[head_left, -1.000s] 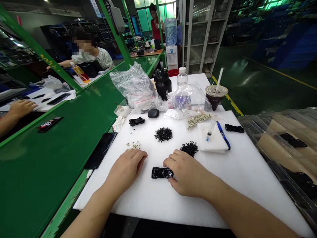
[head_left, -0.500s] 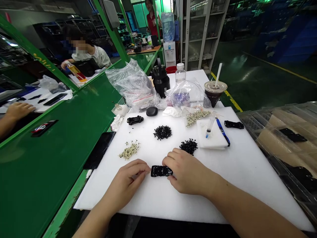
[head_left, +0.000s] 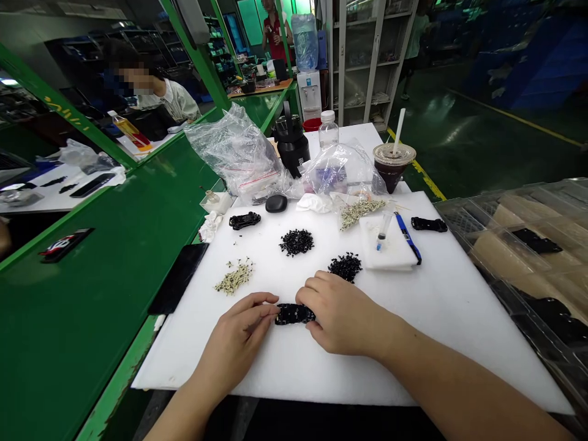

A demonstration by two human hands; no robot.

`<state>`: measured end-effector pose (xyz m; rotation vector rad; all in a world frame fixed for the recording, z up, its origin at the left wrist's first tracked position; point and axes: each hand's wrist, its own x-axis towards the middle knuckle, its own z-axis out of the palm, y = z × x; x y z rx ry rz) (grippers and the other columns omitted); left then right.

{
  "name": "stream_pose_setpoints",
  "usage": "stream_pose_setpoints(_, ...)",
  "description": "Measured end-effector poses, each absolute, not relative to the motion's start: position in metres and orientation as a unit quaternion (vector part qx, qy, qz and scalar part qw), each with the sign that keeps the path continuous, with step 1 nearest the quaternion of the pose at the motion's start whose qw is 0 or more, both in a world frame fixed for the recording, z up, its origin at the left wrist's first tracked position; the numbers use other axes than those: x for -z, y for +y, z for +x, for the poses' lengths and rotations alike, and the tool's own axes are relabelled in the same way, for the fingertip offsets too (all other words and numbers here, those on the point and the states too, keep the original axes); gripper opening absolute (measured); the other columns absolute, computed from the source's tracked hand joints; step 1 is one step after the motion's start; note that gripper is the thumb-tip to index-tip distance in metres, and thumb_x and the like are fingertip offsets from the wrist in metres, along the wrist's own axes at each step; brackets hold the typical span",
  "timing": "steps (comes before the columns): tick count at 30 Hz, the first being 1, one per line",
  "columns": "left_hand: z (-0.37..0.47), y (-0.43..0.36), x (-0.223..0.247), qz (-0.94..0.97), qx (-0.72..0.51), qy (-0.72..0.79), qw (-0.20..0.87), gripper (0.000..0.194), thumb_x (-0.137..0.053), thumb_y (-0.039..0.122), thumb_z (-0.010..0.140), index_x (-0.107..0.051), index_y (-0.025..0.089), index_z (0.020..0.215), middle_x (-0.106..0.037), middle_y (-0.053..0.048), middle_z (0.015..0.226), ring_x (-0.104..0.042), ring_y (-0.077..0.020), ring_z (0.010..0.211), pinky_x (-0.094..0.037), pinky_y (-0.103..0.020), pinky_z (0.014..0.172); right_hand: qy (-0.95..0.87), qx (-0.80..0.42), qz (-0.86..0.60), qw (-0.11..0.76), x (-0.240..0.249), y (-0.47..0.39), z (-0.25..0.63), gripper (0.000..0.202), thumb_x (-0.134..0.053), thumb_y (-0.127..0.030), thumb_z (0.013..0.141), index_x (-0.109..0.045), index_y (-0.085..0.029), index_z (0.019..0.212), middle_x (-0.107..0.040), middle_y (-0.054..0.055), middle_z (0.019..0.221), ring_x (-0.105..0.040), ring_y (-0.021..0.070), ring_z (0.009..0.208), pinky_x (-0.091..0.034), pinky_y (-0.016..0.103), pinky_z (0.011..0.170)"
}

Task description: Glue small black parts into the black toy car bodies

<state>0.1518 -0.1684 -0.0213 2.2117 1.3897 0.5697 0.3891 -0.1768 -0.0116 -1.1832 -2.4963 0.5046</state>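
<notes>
A black toy car chassis (head_left: 294, 313) lies on the white foam board (head_left: 358, 380), in front of me. My right hand (head_left: 337, 312) grips its right end between thumb and fingers, covering that end. At the left end, the fingertips of my left hand (head_left: 245, 321) are pinched together on its edge; any small piece between them is hidden. Just beyond my right hand is a pile of small black parts (head_left: 345, 267), with a second black pile (head_left: 297, 242) farther off. Pale, dark-tipped small parts (head_left: 234, 277) are heaped beyond my left hand.
Another black chassis (head_left: 245, 220) and a black rounded case (head_left: 276, 204) sit farther back. A syringe (head_left: 382, 234) rests on a white pad (head_left: 390, 260) beside a blue strap (head_left: 408, 237). Plastic bags (head_left: 239, 156), a black bottle (head_left: 293, 147) and an iced drink (head_left: 392, 165) line the back.
My left fingertips have come onto the chassis's left end, where they were just beside it before. The whole view has shifted slightly. A co-worker's hand at far left has mostly left the view.
</notes>
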Motion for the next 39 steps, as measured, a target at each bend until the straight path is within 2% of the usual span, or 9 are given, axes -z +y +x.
stream_pose_setpoints(8, 0.153, -0.170, 0.019, 0.833, -0.192, 0.493, 0.159, 0.032, -0.048, 0.038, 0.097, -0.076, 0.023, 0.092, -0.073, -0.005, 0.115, -0.073, -0.0209, 0.090, -0.061, -0.034, 0.089, -0.880, -0.168, -0.409, 0.172, 0.014, -0.176, 0.389, 0.012, -0.061, -0.017, 0.083, -0.059, -0.013, 0.094, -0.059, 0.009, 0.093, -0.049, 0.0227, 0.087, -0.042, 0.035, 0.079)
stream_pose_setpoints(16, 0.158, -0.168, 0.011, 0.879, -0.147, 0.446, 0.076, 0.033, -0.044, 0.031, 0.099, -0.075, 0.020, 0.094, -0.074, -0.005, 0.114, -0.074, -0.0197, 0.087, -0.063, -0.031, 0.082, -0.880, -0.167, -0.405, 0.181, 0.014, -0.176, 0.390, 0.014, -0.058, -0.016, 0.083, -0.058, -0.013, 0.097, -0.059, 0.009, 0.093, -0.048, 0.0235, 0.087, -0.042, 0.036, 0.081)
stream_pose_setpoints(21, 0.160, -0.167, 0.012, 0.885, -0.134, 0.443, 0.051, 0.032, -0.044, 0.026, 0.096, -0.075, 0.021, 0.093, -0.075, -0.004, 0.111, -0.075, -0.0217, 0.088, -0.064, -0.034, 0.078, -0.879, -0.164, -0.404, 0.190, 0.013, -0.177, 0.391, 0.016, -0.058, -0.016, 0.084, -0.058, -0.013, 0.099, -0.059, 0.010, 0.094, -0.049, 0.0238, 0.089, -0.042, 0.037, 0.082)
stream_pose_setpoints(33, 0.166, -0.160, 0.000, 0.832, -0.124, 0.508, 0.188, 0.023, -0.055, 0.030, 0.087, -0.077, 0.025, 0.083, -0.076, 0.000, 0.105, -0.073, -0.0215, 0.088, -0.060, -0.035, 0.089, -0.874, -0.186, -0.388, 0.226, 0.011, -0.176, 0.393, 0.024, -0.059, -0.016, 0.087, -0.058, -0.009, 0.111, -0.061, 0.013, 0.101, -0.049, 0.0263, 0.095, -0.043, 0.040, 0.088)
stream_pose_setpoints(39, 0.162, -0.159, 0.000, 0.802, -0.136, 0.533, 0.234, 0.020, -0.057, 0.030, 0.086, -0.075, 0.026, 0.079, -0.075, 0.000, 0.104, -0.071, -0.0201, 0.081, -0.061, -0.030, 0.073, -0.870, -0.191, -0.391, 0.230, 0.010, -0.177, 0.391, 0.024, -0.060, -0.016, 0.086, -0.058, -0.011, 0.109, -0.061, 0.011, 0.098, -0.051, 0.0252, 0.091, -0.044, 0.038, 0.084)
